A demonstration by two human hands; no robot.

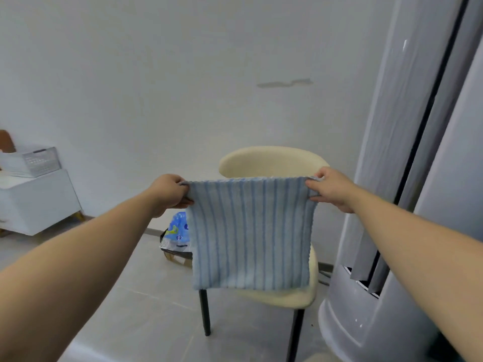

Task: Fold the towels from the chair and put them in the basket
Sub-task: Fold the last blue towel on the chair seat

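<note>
Our left hand (171, 190) and right hand (330, 188) pinch the striped towel's (251, 233) top corners (hanging flat) above the chair (271, 163).

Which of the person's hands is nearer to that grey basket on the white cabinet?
Left. The left hand pinches the towel at the corner toward the basket; the right hand pinches the opposite corner, farther off.

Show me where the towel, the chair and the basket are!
towel (251, 233), head view, middle of the blue striped cloth.
chair (271, 160), head view, top of the cream backrest.
basket (43, 162), head view, its grey side wall with holes.
</note>
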